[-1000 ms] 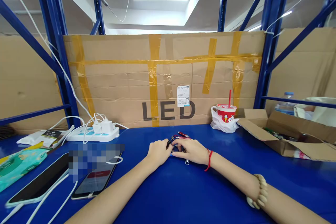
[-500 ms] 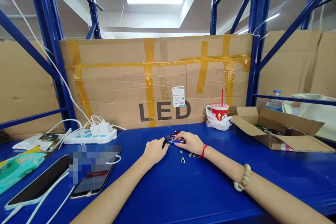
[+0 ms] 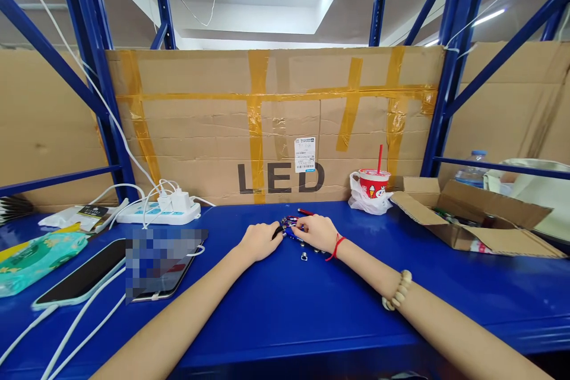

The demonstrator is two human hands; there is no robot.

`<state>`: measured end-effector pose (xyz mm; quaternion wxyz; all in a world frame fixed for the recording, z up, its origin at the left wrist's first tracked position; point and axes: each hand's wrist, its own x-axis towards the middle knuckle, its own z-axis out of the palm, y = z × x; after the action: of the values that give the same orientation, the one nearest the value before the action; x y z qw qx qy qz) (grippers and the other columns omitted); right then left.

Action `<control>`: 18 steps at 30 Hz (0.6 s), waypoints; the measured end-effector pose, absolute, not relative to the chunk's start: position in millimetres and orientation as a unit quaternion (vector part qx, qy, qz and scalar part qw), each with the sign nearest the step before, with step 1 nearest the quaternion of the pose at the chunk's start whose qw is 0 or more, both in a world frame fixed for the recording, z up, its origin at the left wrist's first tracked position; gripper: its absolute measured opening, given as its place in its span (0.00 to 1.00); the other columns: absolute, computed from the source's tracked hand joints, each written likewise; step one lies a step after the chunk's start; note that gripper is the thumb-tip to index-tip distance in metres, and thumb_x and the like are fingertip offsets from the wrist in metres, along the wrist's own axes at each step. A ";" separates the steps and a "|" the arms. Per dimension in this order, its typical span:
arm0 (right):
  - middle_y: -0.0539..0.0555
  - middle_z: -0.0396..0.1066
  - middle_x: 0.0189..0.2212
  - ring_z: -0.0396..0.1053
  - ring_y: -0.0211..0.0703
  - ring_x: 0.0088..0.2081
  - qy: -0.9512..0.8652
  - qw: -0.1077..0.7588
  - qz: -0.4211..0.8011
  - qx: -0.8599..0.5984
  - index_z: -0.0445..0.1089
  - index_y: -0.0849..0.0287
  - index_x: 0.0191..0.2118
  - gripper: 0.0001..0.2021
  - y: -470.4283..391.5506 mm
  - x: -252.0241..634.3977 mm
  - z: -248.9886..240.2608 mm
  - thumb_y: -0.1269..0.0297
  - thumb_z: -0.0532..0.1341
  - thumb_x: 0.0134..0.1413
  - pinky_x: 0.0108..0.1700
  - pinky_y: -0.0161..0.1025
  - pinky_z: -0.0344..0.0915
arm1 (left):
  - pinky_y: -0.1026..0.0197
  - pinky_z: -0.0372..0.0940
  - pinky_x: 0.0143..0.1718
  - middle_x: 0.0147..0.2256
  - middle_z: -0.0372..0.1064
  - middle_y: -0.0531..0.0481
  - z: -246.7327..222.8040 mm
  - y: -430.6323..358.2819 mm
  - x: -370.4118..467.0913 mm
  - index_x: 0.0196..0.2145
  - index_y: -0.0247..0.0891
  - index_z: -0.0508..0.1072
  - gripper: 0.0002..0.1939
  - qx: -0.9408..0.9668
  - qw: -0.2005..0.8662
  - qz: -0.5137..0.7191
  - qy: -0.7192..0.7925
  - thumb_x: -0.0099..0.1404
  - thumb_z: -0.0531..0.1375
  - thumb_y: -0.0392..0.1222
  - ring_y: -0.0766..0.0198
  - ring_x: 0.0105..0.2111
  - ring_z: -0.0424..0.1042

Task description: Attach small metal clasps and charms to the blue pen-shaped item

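Observation:
My left hand (image 3: 262,241) rests on the blue table with curled fingers, closed around a small black piece (image 3: 278,231) whose kind I cannot make out. Close by on the right, my right hand (image 3: 319,232) wears a red string. Its thumb and fingers are pinched at a slim blue piece (image 3: 291,233); the fingertips partly hide what is in them. Between and behind the hands lies a cluster of small shiny red, blue and silver pieces (image 3: 289,221). A thin red stick (image 3: 305,212) lies just behind my right hand. In front sits a small silver metal part (image 3: 304,256).
At left are a power strip (image 3: 129,214) with chargers, white cables, two phones (image 3: 84,273) (image 3: 167,282) and a green packet (image 3: 42,258). A red cup (image 3: 374,185) in a plastic bag and an open cardboard box (image 3: 467,240) stand right. Taped cardboard (image 3: 200,130) forms the back.
My right hand has shifted slightly left, nearer my left hand, and now covers some of the small metal parts. The blue piece has turned to a slant. The whole view has also shifted.

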<state>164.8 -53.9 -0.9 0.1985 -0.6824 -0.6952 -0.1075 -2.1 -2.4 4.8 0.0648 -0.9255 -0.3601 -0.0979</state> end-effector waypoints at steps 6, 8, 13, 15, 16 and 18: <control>0.46 0.69 0.20 0.65 0.34 0.24 -0.714 0.202 -0.082 -0.665 0.68 0.53 0.26 0.16 -54.3 164.2 -0.8 0.51 0.49 0.51 0.22 0.32 0.47 | 0.60 0.61 0.32 0.35 0.71 0.47 4.7 -2.6 -4.3 0.39 0.42 0.64 0.18 -0.934 0.069 -0.097 -0.337 0.63 0.40 0.50 0.57 0.35 0.70; 0.46 0.69 0.20 0.66 0.34 0.25 -0.719 0.208 -0.065 -0.660 0.69 0.52 0.28 0.15 -55.6 163.0 0.5 0.49 0.50 0.50 0.23 0.31 0.48 | 0.59 0.61 0.32 0.35 0.70 0.46 4.6 -3.2 -4.3 0.39 0.41 0.64 0.18 -0.932 0.073 -0.098 -0.340 0.63 0.40 0.50 0.56 0.35 0.70; 0.45 0.69 0.22 0.67 0.34 0.27 -0.723 0.218 -0.057 -0.654 0.69 0.52 0.31 0.14 -55.1 163.8 -0.5 0.49 0.53 0.48 0.24 0.31 0.48 | 0.59 0.61 0.31 0.35 0.70 0.46 4.0 -4.1 -2.8 0.39 0.41 0.64 0.18 -0.926 0.073 -0.100 -0.356 0.63 0.40 0.49 0.56 0.35 0.70; 0.45 0.69 0.22 0.66 0.34 0.27 -0.721 0.223 -0.058 -0.653 0.69 0.52 0.31 0.14 -53.7 166.5 -1.9 0.50 0.53 0.48 0.24 0.31 0.48 | 0.59 0.62 0.31 0.35 0.70 0.46 3.6 -4.0 -2.2 0.39 0.41 0.64 0.18 -0.926 0.077 -0.099 -0.357 0.63 0.40 0.49 0.56 0.35 0.70; 0.45 0.69 0.22 0.66 0.33 0.27 -0.722 0.226 -0.060 -0.651 0.68 0.52 0.31 0.13 -53.0 167.9 -2.5 0.50 0.53 0.48 0.24 0.31 0.48 | 0.59 0.62 0.31 0.35 0.70 0.46 3.4 -3.9 -1.9 0.39 0.41 0.64 0.18 -0.925 0.079 -0.099 -0.358 0.63 0.40 0.48 0.56 0.35 0.70; 0.45 0.68 0.22 0.65 0.33 0.26 -0.725 0.232 -0.065 -0.645 0.68 0.52 0.31 0.13 -52.1 170.2 -3.0 0.51 0.52 0.49 0.24 0.30 0.47 | 0.58 0.62 0.30 0.34 0.71 0.46 3.0 -3.9 -1.4 0.39 0.41 0.64 0.18 -0.923 0.083 -0.101 -0.361 0.62 0.40 0.49 0.55 0.35 0.70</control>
<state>170.2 -52.1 -3.0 0.2316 -0.6452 -0.7251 -0.0654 -1.4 -3.9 3.0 0.0826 -0.9232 -0.3614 -0.1010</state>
